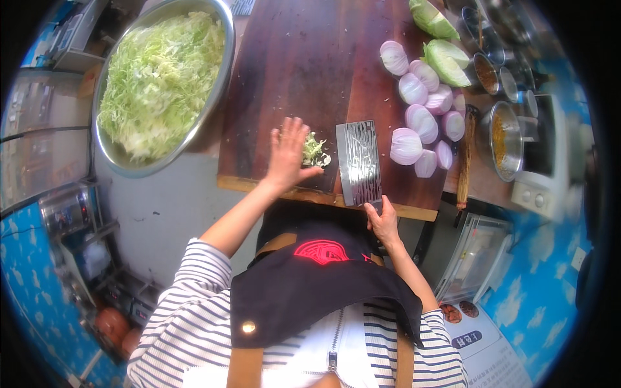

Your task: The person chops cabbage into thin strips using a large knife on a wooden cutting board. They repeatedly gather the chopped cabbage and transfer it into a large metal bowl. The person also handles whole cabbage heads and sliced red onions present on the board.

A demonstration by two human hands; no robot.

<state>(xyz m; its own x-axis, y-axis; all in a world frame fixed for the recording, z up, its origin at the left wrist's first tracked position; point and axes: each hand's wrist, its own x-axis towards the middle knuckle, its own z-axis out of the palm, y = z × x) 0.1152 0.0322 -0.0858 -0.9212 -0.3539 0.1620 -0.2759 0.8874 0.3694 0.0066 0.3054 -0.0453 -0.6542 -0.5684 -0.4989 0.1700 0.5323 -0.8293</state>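
Note:
My right hand (383, 220) grips the handle of a cleaver (360, 162), whose broad wet blade is over the wooden cutting board (291, 63) near its front edge. Fingers spread, my left hand (291, 155) is palm down beside a small heap of shredded cabbage (315, 150), partly covering it. To the right of the blade are several halved red onions (421, 123). Beyond them sit cut cabbage wedges (446, 62). A large steel bowl (230, 53) at the upper left is piled with shredded cabbage (160, 82).
On the right stand a steel bowl of yellow powder (499, 138), a bowl of reddish-brown seasoning (485, 72) and a white appliance (538, 189). A long fibrous brown stick-like bundle (466, 160) lies along the board's right side. Shelving (102, 242) is at the lower left.

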